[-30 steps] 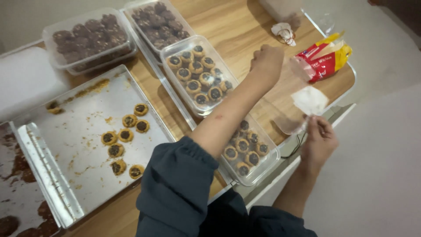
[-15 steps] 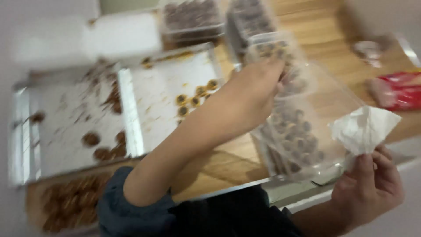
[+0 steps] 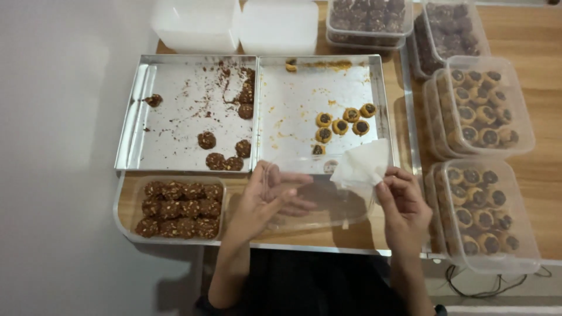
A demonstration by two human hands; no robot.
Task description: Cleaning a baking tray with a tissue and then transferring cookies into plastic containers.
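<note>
My left hand (image 3: 270, 198) grips the near left end of an empty clear plastic container (image 3: 328, 205) lying at the table's front edge, just before the right metal tray. My right hand (image 3: 404, 206) pinches a crumpled white tissue (image 3: 362, 165) that rests over the container's right end. The two hands sit at opposite ends of the container, about a hand's width apart.
Two metal trays stand side by side: the left tray (image 3: 175, 129) holds a few dark cookies, the right tray (image 3: 293, 111) several yellow filled cookies. Clear tubs of filled cookies (image 3: 527, 117) (image 3: 527, 234) stand at right, dark-cookie tubs at front left (image 3: 126, 210) and at the back (image 3: 369, 36).
My left hand has drawn back from the far tubs to the front edge and taken hold of the clear container. My right hand kept the tissue and brought it over the container. The view swung around.
</note>
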